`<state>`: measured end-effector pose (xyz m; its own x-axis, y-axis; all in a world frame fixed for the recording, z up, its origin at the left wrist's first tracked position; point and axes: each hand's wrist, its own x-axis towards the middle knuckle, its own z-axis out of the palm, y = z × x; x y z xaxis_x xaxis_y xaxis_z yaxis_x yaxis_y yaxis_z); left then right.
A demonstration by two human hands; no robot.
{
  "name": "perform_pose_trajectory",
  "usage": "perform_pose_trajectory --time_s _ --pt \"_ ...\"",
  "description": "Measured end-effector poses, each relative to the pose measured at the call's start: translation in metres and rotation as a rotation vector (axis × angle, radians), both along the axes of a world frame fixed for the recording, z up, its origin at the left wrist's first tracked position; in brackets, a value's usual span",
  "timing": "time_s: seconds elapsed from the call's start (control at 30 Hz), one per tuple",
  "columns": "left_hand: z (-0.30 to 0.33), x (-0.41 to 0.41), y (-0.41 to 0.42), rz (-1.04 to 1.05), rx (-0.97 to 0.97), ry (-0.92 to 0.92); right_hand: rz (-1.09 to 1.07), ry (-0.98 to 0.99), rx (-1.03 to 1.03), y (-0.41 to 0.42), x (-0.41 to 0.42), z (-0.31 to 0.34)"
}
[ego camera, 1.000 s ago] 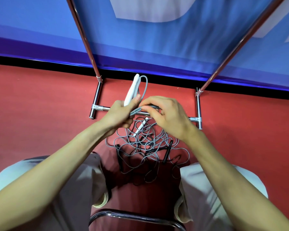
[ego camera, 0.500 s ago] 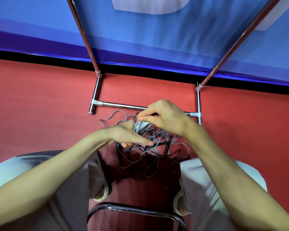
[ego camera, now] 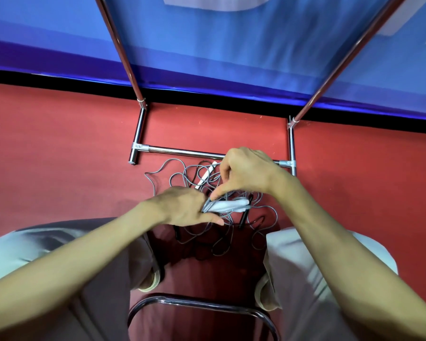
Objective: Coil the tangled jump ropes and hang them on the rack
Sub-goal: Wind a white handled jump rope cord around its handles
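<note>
A tangle of grey jump rope cord lies on the red floor between my knees, with black handles mixed in. My left hand grips a white handle together with several folded loops of grey cord, the handle pointing right. My right hand is just above it, and its thumb and forefinger pinch the cord where it meets my left hand. A second white handle lies on the floor under my right hand. The chrome rack stands in front of me, its base bar on the floor.
Two slanted chrome uprights rise from the rack base against a blue banner. I sit on a chair with a curved metal front rail. Red floor spreads left and right of the rack.
My left hand has come down from in front of the rack base and turned the white handle from upright to lying rightward. My right hand stayed close and now pinches the cord beside it.
</note>
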<state>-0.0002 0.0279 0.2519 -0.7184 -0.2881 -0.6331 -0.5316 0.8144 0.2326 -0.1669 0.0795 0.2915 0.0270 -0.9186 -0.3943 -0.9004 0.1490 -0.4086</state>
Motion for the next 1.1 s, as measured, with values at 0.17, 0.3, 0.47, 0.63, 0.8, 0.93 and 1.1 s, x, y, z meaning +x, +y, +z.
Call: perform_pose_trajectory --time_s 0.17,0.3,0.47,0.63,0.8,0.93,1.1 --pt "0.008 0.002 -0.004 -0.003 0.081 0.035 -0.090 -0.439 0.108 0.000 -0.017 -0.009" --pt "0.030 0.003 -0.003 0.104 0.331 0.254 -0.189 -0.769 -0.001 0.001 -0.029 -0.009" --pt "0.054 -0.002 -0.002 0.362 0.628 0.681 -0.459 -0.888 -0.033 -0.007 -0.031 -0.020" --pt "0.051 -0.016 -0.022 0.789 0.517 1.028 -0.556 -0.961 -0.105 -0.012 -0.013 -0.027" --pt "0.035 -0.015 -0.048 1.153 0.407 1.138 -0.451 -0.881 -0.206 -0.012 -0.003 -0.018" --pt "0.040 -0.017 -0.048 1.181 0.465 1.288 -0.356 -0.812 -0.343 -0.011 0.012 -0.019" --pt "0.039 -0.023 -0.055 1.255 0.345 1.339 -0.286 -0.619 -0.423 -0.013 0.022 -0.012"
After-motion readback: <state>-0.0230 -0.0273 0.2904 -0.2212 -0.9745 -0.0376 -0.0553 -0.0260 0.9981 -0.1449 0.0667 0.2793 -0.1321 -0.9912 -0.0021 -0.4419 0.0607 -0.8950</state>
